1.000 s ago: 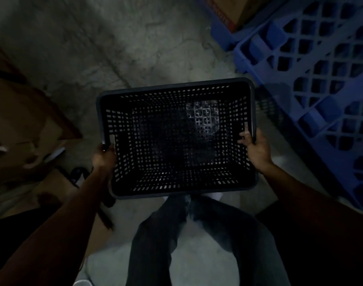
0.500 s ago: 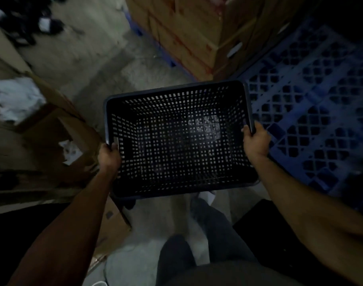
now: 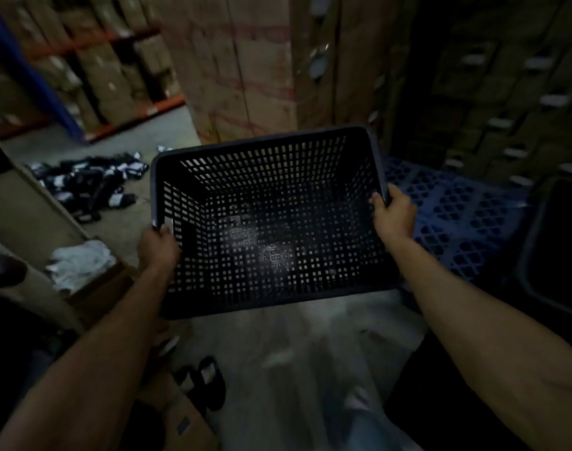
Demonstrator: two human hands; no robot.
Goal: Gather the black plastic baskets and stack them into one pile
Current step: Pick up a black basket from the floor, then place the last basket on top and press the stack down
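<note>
I hold one black plastic basket in the air in front of me, its mouth tipped toward me and nothing inside it. My left hand grips the left rim and my right hand grips the right rim. Another dark basket-like rim shows at the right edge, mostly in shadow, and I cannot tell what it is.
A blue plastic pallet lies on the floor to the right. Tall stacked cardboard boxes stand straight ahead. A pile of small dark items litters the floor at left. An open carton with white cloth sits beside my left arm.
My view has swung up from the floor toward the shelves and boxes. The basket stays in both hands and has tipped its far edge upward.
</note>
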